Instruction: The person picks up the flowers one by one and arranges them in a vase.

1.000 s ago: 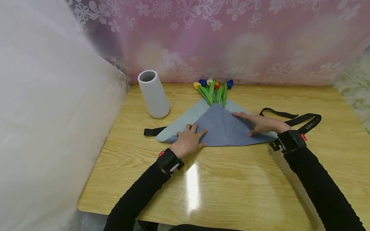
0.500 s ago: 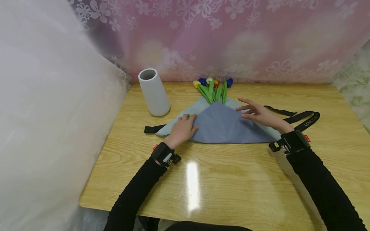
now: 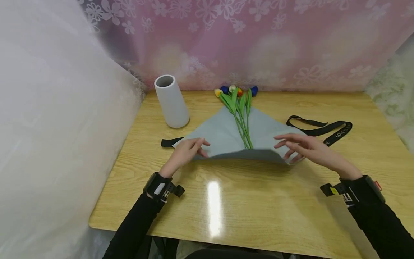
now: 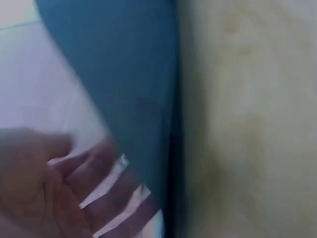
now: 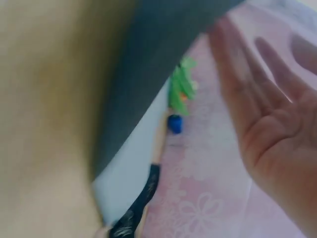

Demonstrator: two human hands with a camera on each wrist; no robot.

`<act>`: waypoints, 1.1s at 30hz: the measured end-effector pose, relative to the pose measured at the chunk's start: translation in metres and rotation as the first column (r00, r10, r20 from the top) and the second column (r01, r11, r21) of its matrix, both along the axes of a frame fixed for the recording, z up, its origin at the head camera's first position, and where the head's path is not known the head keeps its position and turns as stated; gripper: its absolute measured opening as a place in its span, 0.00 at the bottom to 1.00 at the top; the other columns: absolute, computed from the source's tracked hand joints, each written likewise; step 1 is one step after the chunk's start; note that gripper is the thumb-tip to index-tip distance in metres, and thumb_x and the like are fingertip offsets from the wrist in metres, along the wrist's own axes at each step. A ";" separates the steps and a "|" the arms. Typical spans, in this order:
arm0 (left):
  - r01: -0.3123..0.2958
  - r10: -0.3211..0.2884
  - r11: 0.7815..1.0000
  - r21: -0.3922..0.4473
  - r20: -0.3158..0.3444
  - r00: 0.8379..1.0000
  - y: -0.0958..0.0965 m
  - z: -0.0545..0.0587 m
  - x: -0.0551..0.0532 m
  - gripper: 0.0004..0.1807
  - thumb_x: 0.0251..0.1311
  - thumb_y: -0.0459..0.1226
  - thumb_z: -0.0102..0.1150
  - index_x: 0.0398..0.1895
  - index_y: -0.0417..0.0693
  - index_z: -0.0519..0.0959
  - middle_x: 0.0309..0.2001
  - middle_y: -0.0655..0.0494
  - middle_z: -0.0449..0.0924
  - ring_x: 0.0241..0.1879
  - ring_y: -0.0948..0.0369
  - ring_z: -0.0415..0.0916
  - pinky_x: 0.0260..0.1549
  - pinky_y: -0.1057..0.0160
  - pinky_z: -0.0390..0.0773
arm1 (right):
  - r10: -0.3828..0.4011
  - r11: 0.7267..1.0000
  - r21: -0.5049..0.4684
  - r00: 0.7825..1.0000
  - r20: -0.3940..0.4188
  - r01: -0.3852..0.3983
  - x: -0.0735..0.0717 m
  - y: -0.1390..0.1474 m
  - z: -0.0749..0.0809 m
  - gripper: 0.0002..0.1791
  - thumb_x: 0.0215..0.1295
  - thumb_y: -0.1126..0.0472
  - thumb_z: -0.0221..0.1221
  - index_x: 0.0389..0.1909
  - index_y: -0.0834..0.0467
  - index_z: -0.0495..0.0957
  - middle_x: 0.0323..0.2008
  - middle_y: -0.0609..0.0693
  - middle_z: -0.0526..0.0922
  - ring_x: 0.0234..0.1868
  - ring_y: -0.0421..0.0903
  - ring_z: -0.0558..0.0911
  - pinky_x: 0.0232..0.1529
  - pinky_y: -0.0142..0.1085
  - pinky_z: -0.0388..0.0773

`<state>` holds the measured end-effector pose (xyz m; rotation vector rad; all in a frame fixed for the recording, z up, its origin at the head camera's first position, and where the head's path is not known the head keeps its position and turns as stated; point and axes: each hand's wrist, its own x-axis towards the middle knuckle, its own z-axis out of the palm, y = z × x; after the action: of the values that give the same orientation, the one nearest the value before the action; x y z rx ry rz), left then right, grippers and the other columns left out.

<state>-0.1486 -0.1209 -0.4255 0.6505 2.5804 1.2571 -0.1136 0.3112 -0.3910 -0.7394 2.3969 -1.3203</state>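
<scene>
Artificial tulips with green leaves and blue, yellow, white and orange heads lie on a pale grey-blue wrapping sheet. Their stems show down to the sheet's front flap, which is slightly raised and darker beneath. My left hand is at the sheet's left front, fingers spread along the edge; in the left wrist view its fingertips meet the sheet. Over the right side hovers my right hand, fingers extended and apart, gripping nothing. The right wrist view shows its open palm beside the sheet's blurred edge.
A white vase stands at the table's back left. Black ribbon with white lettering curls at the right, and a short black ribbon end sticks out at the left. A pink floral curtain hangs behind the wooden table.
The front flap that covered the stems has come down toward me, uncovering them. Both hands have moved outward and nearer to me.
</scene>
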 end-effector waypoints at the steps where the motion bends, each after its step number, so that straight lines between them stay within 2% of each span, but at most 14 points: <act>1: 0.025 -0.025 0.999 -0.043 -0.011 1.000 -0.004 -0.003 0.005 0.21 0.80 0.47 0.44 0.55 0.46 0.83 0.34 0.58 0.88 0.35 0.59 0.84 0.42 0.56 0.82 | 0.016 0.999 0.048 1.000 -0.007 -0.015 0.006 -0.001 -0.005 0.22 0.82 0.62 0.46 0.73 0.58 0.67 0.58 0.55 0.81 0.42 0.45 0.86 0.38 0.42 0.87; 4: 0.076 -0.085 0.986 -0.152 -0.054 0.995 -0.012 -0.010 0.018 0.13 0.74 0.42 0.58 0.53 0.47 0.84 0.39 0.60 0.89 0.40 0.59 0.84 0.46 0.56 0.81 | 0.041 0.981 0.188 0.999 -0.016 -0.037 0.021 -0.006 -0.019 0.21 0.79 0.59 0.53 0.69 0.56 0.72 0.56 0.56 0.83 0.44 0.42 0.86 0.38 0.38 0.86; 5: 0.084 -0.097 0.981 -0.176 -0.066 0.993 -0.014 -0.012 0.021 0.12 0.71 0.41 0.61 0.52 0.48 0.85 0.41 0.60 0.88 0.45 0.59 0.84 0.51 0.57 0.80 | 0.045 0.974 0.225 0.999 -0.030 -0.037 0.025 -0.007 -0.023 0.21 0.78 0.59 0.54 0.68 0.56 0.74 0.55 0.55 0.84 0.45 0.42 0.85 0.38 0.36 0.85; 8: 0.100 -0.127 0.967 -0.235 -0.101 0.987 -0.011 -0.011 0.027 0.14 0.67 0.41 0.66 0.53 0.48 0.85 0.46 0.57 0.87 0.50 0.57 0.83 0.55 0.56 0.79 | 0.017 0.953 0.301 0.994 -0.112 0.018 0.030 -0.014 -0.024 0.18 0.76 0.57 0.57 0.63 0.54 0.78 0.54 0.52 0.85 0.47 0.44 0.85 0.39 0.36 0.85; 11: 0.096 -0.158 0.943 -0.319 -0.174 0.972 0.001 -0.004 0.024 0.19 0.68 0.45 0.65 0.58 0.47 0.82 0.57 0.52 0.83 0.59 0.53 0.78 0.61 0.54 0.76 | -0.021 0.935 0.337 0.965 -0.261 0.111 0.023 -0.027 -0.018 0.20 0.74 0.58 0.60 0.64 0.55 0.77 0.60 0.56 0.81 0.56 0.54 0.82 0.50 0.46 0.83; 13: 0.088 -0.186 0.915 -0.393 -0.219 0.958 0.013 -0.001 0.017 0.26 0.68 0.49 0.63 0.65 0.49 0.78 0.68 0.47 0.73 0.69 0.48 0.68 0.66 0.48 0.70 | -0.012 0.913 0.379 0.936 -0.351 0.153 0.011 -0.038 -0.017 0.26 0.72 0.56 0.62 0.68 0.56 0.73 0.67 0.61 0.73 0.67 0.63 0.72 0.63 0.57 0.73; 14: 0.088 -0.204 0.898 -0.431 -0.230 0.952 0.019 -0.001 0.012 0.30 0.68 0.51 0.63 0.69 0.50 0.74 0.73 0.46 0.67 0.73 0.46 0.61 0.69 0.44 0.66 | -0.004 0.899 0.407 0.933 -0.359 0.161 0.004 -0.043 -0.017 0.30 0.71 0.55 0.63 0.71 0.57 0.70 0.71 0.64 0.67 0.71 0.67 0.65 0.67 0.63 0.66; 16: 0.098 -0.225 0.864 -0.494 -0.204 0.953 0.027 -0.002 0.001 0.37 0.66 0.55 0.63 0.75 0.54 0.67 0.79 0.45 0.52 0.78 0.43 0.47 0.73 0.36 0.55 | 0.022 0.860 0.487 0.941 -0.338 0.155 -0.012 -0.049 -0.021 0.39 0.69 0.50 0.65 0.76 0.56 0.62 0.76 0.68 0.55 0.76 0.73 0.50 0.68 0.72 0.52; 18: 0.108 -0.227 0.831 -0.545 -0.155 0.962 0.028 -0.006 -0.007 0.43 0.64 0.58 0.63 0.79 0.58 0.61 0.81 0.44 0.43 0.80 0.41 0.37 0.72 0.29 0.47 | 0.018 0.815 0.562 0.964 -0.264 0.139 -0.027 -0.046 -0.028 0.47 0.66 0.43 0.65 0.79 0.55 0.55 0.78 0.69 0.45 0.76 0.75 0.39 0.67 0.77 0.42; 21: 0.118 -0.194 0.801 -0.587 -0.068 0.979 0.017 -0.012 -0.016 0.46 0.64 0.60 0.62 0.81 0.60 0.56 0.82 0.44 0.40 0.80 0.39 0.34 0.71 0.27 0.43 | -0.030 0.766 0.635 0.992 -0.122 0.102 -0.046 -0.028 -0.037 0.54 0.64 0.36 0.64 0.81 0.52 0.48 0.79 0.70 0.36 0.75 0.76 0.32 0.63 0.82 0.36; 23: 0.117 -0.176 0.796 -0.594 -0.041 0.984 0.004 -0.015 -0.017 0.47 0.64 0.61 0.62 0.81 0.60 0.55 0.82 0.43 0.40 0.79 0.39 0.36 0.71 0.28 0.45 | -0.047 0.756 0.649 0.997 -0.069 0.080 -0.051 -0.012 -0.046 0.54 0.65 0.35 0.62 0.82 0.52 0.45 0.78 0.70 0.33 0.75 0.77 0.31 0.60 0.84 0.35; 25: 0.108 -0.165 0.799 -0.592 -0.043 0.985 -0.008 -0.017 -0.016 0.46 0.64 0.60 0.62 0.81 0.59 0.55 0.81 0.42 0.42 0.79 0.38 0.38 0.72 0.31 0.48 | -0.045 0.760 0.647 0.998 -0.044 0.063 -0.051 0.002 -0.052 0.55 0.66 0.36 0.62 0.82 0.52 0.43 0.78 0.70 0.32 0.74 0.78 0.31 0.58 0.85 0.36; 29: 0.076 -0.138 0.827 -0.558 -0.069 0.988 -0.024 -0.016 -0.015 0.45 0.64 0.57 0.64 0.80 0.55 0.59 0.81 0.41 0.45 0.79 0.39 0.43 0.74 0.36 0.50 | -0.042 0.783 0.619 0.998 -0.049 0.063 -0.049 0.021 -0.059 0.55 0.66 0.37 0.63 0.82 0.50 0.43 0.79 0.69 0.31 0.75 0.78 0.31 0.58 0.85 0.37; 33: 0.080 -0.132 0.836 -0.543 -0.057 0.990 -0.028 -0.015 -0.014 0.44 0.65 0.57 0.63 0.80 0.57 0.58 0.81 0.43 0.45 0.79 0.41 0.42 0.75 0.36 0.49 | -0.049 0.809 0.584 0.998 -0.046 0.066 -0.048 0.036 -0.059 0.55 0.65 0.42 0.66 0.82 0.54 0.42 0.78 0.71 0.30 0.74 0.79 0.30 0.59 0.83 0.38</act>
<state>-0.1627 -0.1492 -0.4404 0.7230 2.7351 0.4217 -0.1612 0.3476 -0.4500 -0.5023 2.6463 -0.5089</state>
